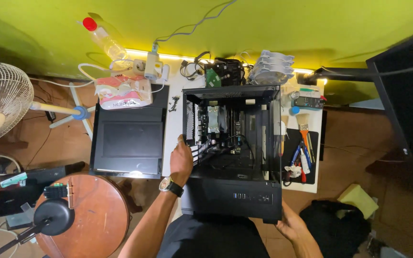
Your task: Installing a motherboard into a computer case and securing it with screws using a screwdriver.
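A black computer case (235, 196) lies open on a white table (173, 124), its motherboard and cooler (214, 119) showing inside. My left hand (181, 160), with a wristwatch on the wrist, rests on the case's left rear edge by the slotted panel. My right hand (290, 224) grips the case's front right bottom corner from below. Both hands are on the case itself.
A black side panel (129, 138) lies left of the case with a pack of tissues (123, 93) on top. Screws (174, 102), a power strip (151, 64), fans (271, 64), a brush (303, 125) and tools (302, 160) surround it. A round wooden stool (94, 215) and standing fan (1, 107) are at left.
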